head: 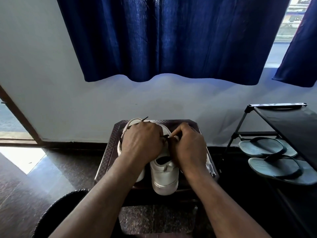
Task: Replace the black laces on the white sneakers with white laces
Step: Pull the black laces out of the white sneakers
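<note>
Head view: pale wall and blue curtain [171, 40] behind, dark stone floor below, black shoe rack [283, 121] with grey flip-flops [267, 148] at right. On small dark counter [111, 146]: white sneakers [164, 179], side by side, heels toward camera. Left hand [142, 143] curled down over the left shoe, fingers closed around black lace [145, 119], one loose end poking out past the knuckles. Right hand [188, 146] curled too, thumb and forefinger pinched on a bit of black lace at the right shoe's front. White laces [210, 166] lying along counter's right edge, just beside right wrist.
</note>
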Available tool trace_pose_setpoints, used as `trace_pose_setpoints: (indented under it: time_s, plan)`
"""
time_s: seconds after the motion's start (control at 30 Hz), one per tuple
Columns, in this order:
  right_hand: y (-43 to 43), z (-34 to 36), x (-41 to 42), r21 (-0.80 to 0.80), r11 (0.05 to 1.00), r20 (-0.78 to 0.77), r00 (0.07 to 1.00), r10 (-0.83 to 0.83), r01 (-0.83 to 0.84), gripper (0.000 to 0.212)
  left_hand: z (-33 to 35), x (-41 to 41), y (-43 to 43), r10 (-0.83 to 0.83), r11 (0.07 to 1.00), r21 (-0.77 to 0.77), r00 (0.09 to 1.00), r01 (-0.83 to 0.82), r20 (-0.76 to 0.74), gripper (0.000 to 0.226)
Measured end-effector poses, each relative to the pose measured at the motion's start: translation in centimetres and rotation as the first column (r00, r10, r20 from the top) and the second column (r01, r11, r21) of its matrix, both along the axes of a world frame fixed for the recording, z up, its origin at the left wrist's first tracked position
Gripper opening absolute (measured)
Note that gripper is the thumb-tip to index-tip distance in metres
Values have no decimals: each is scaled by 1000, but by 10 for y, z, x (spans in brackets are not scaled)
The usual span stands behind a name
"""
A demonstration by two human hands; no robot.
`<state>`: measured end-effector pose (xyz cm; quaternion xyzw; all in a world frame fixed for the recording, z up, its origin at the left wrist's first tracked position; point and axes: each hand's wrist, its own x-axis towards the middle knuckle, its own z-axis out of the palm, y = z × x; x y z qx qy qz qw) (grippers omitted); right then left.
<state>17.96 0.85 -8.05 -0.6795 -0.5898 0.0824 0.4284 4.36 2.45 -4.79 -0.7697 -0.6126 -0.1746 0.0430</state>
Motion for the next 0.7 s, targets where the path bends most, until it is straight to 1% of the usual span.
trace_pose_setpoints:
  time_s: [0.07,0.1,0.13,0.17,0.2,0.23,0.27,0.3,0.33,0.37,0.4,0.43,0.47,0.5,0.53,0.57,0.6,0.67,0.7]
  plan:
    - [1,-1,0,-8,1000,-5,1000,0,0,8,-3,3,-1,12,1000,-28,1000,-11,21,17]
    - [1,-1,1,-12,1000,-7,1000,-3,3,7,-4,5,-1,12,1000,-28,998,-10,68,13]
    - [1,-1,1,-16,1000,-7,1000,-6,6,7,-5,4,1,19,999,-43,986,-12,167,9]
    - [1,0,1,-20,1000,-8,1000,-5,5,6,-3,2,3,23,997,-74,938,3,346,11]
    - [1,0,1,-23,1000,-11,1000,-1,1,6,0,0,6,32,991,-123,809,50,586,17]
    - [1,0,1,-27,1000,-13,1000,4,-4,5,5,-2,7,65,976,-176,599,130,798,20]
    - [1,0,1,-30,1000,-15,1000,7,-7,5,10,-3,5,123,954,-222,414,201,902,23]
    - [1,-1,2,-33,999,-16,1000,8,-8,5,15,-3,4,152,941,-233,309,245,939,28]
    - [1,-1,2,-39,999,-19,1000,8,-9,5,18,-4,3,159,945,-223,261,238,952,35]
    - [2,-1,2,-47,999,-21,1000,12,-13,5,18,-4,2,158,959,-207,241,193,958,40]
    - [2,-1,2,-54,998,-17,1000,15,-16,5,17,-5,3,153,973,-194,280,122,948,40]
    - [2,-1,2,-57,998,-9,1000,16,-16,5,14,-7,5,136,985,-168,412,44,901,35]
    - [2,-1,1,-54,998,1,1000,12,-12,5,10,-9,8,115,991,-136,597,-9,794,28]
    - [2,-1,1,-43,999,9,1000,6,-6,5,6,-10,9,95,993,-110,757,-32,647,22]
    - [3,-1,0,-32,999,16,1000,-1,2,5,4,-11,8,80,994,-100,861,-34,503,21]
    - [3,-1,0,-26,1000,24,1000,-7,8,5,5,-11,6,59,995,-98,920,-23,388,23]
    - [3,-1,0,-26,1000,32,999,-13,13,6,5,-9,5,38,997,-71,959,-19,281,22]
    - [3,-1,0,-29,999,39,999,-20,22,6,3,-4,2,-1,1000,16,998,0,56,20]
    - [3,0,0,-31,999,38,999,-22,23,6,1,-1,-1,2,999,35,1000,-2,6,20]
